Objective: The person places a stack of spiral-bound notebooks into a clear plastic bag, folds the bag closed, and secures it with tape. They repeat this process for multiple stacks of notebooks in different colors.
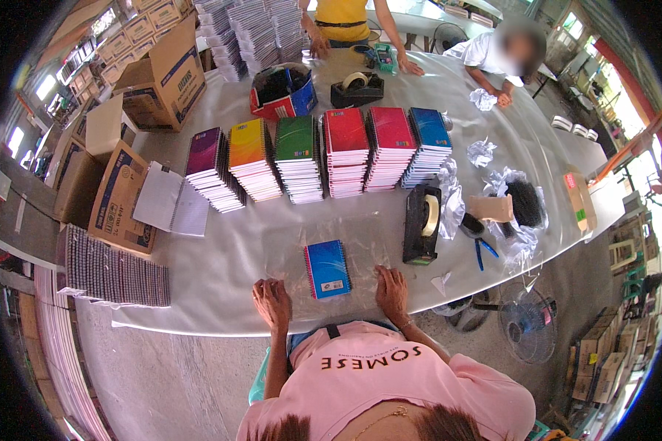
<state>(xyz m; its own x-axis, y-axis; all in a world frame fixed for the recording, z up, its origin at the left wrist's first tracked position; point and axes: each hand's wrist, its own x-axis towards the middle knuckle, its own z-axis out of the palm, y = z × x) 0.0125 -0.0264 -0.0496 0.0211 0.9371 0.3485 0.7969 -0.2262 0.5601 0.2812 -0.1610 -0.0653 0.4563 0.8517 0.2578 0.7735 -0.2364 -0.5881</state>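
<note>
A blue spiral notebook (327,269) lies flat on a sheet of clear plastic (364,239) at the table's near edge. On the left edge of the plastic, my left hand (272,303) has its fingers curled and closed on it. My right hand (391,292) grips the opposite edge in the same way. Neither hand touches the notebook, which sits between them. Beyond it stand several stacks of spiral notebooks, among them a purple-topped stack (215,173), a green-topped stack (299,162) and a blue-topped stack (426,147).
A tape dispenser (422,224) stands to my right, near blue-handled pliers (484,251) and crumpled plastic (518,220). Leftward are an open carton (121,195), an open notebook (173,198) and a row of spiral-bound notebooks (114,268). Across the table are a person in yellow (342,20) and another person's hands (503,97).
</note>
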